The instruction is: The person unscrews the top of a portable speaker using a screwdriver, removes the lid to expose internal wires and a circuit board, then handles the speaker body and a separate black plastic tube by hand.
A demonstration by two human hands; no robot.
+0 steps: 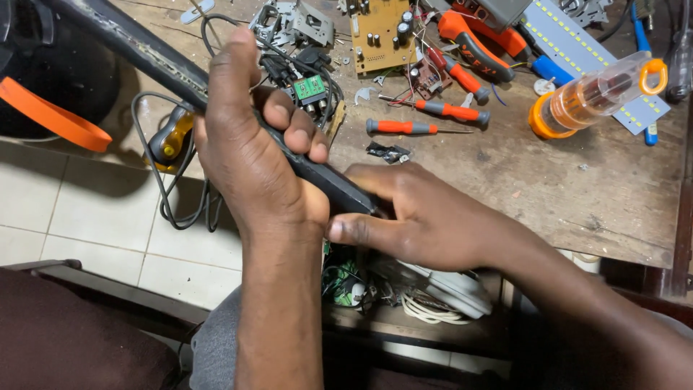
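Left hand (253, 152) is wrapped around a long, narrow black bar with a rough, glue-streaked edge (166, 68), fingers clenched over it, thumb along its upper side. Right hand (426, 217) grips the bar's near end, thumb and fingers closed on the tip. The bar runs diagonally from the picture's upper left corner down to the near edge of the worn wooden table (577, 188), held above it and partly out over the tiled floor (94, 209). Risk, as a judgement: the bar is long and held only at its lower part, so a twist could crack it or swing its far end into the black round object with an orange band (50, 108) beyond it. Behind the bar lie orange-handled screwdrivers (426, 128), a yellow circuit board (379, 32) and a tangle of black cables (173, 202); a slip could snag the cables. Right of the bar, the table's front stretch offers open room; its near edge is just under the right hand.
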